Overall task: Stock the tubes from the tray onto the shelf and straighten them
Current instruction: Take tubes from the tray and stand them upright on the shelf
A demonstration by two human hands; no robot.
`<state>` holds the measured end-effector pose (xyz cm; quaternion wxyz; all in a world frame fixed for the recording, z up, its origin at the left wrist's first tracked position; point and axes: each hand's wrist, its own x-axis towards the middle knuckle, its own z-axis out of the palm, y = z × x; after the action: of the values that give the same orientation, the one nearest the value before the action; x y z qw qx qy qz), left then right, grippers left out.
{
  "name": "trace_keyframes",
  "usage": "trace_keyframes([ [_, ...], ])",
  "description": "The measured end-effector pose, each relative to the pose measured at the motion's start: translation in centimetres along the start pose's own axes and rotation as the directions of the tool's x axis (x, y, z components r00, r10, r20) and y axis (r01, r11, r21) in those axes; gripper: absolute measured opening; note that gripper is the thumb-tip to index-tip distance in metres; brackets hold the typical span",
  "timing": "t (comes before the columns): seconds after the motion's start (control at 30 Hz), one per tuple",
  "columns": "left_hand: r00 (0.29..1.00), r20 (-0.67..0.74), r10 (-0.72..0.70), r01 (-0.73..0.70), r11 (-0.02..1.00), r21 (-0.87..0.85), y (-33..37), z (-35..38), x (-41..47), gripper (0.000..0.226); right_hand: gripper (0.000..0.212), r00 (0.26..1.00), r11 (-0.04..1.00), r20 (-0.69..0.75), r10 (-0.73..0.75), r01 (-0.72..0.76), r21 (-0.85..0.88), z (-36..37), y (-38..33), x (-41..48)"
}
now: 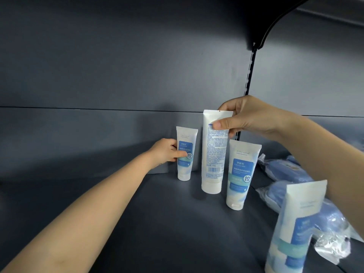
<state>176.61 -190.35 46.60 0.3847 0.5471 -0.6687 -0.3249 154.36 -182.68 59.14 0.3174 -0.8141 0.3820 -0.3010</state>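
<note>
Dark grey shelf (157, 223) under us: our left hand (167, 152) grips the small tube (185, 154), nine o'clock of the tall tube (214, 154), which our right hand (250, 119) pinches at its crimped top. Light, squashy, tippy on caps, we reckon; hold high, gently.

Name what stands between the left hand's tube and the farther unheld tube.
The tall tube, barcode side out, pinched by the right hand; head view.

Four tubes stand cap-down on dark shelf (157, 223). Left hand (166, 152) grips back tube (185, 154); right hand (250, 119) pinches top of tall tube (213, 154), its printed back facing out. Third tube (241, 174) just right; blurred tube (295, 229) nearest. Blue wrapped packs (283, 170) at right.
</note>
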Motion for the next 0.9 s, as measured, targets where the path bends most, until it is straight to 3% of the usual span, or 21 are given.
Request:
trace_keyframes([
  [0.27, 0.998, 0.027, -0.048, 0.049, 0.999, -0.010, 0.0, 0.3, -0.5, 0.022, 0.009, 1.000, 1.000, 0.008, -0.001, 0.001, -0.009, 0.3, 0.1, -0.6],
  [0.47, 0.988, 0.002, -0.154, 0.150, 0.964, 0.218, -1.4, 0.4, -2.7, 0.031, 0.009, 0.999, 0.999, 0.044, 0.003, -0.001, -0.048, 0.4, -0.4, -1.2],
  [0.57, 0.990, -0.016, -0.141, 0.130, 0.854, 0.503, -1.2, 0.1, -5.0, 0.034, 0.020, 0.996, 0.990, 0.080, 0.036, -0.024, -0.142, 0.5, -0.9, -1.0],
  [0.63, 0.993, -0.034, -0.117, 0.113, 0.790, 0.603, -0.8, 0.0, -7.1, 0.033, 0.027, 0.991, 0.967, 0.118, 0.058, -0.027, -0.254, 0.7, -1.3, -0.8],
  [0.77, 0.996, -0.052, -0.069, 0.086, 0.729, 0.679, -0.1, 0.4, -11.8, 0.032, 0.023, 0.978, 0.901, 0.193, 0.085, 0.007, -0.433, 1.0, -2.5, -0.4],
  [0.9, 0.997, -0.057, -0.052, 0.077, 0.720, 0.690, 0.7, 2.3, -16.1, 0.030, 0.025, 0.982, 0.873, 0.160, 0.097, -0.007, -0.488, 1.4, -3.2, 0.1],
])
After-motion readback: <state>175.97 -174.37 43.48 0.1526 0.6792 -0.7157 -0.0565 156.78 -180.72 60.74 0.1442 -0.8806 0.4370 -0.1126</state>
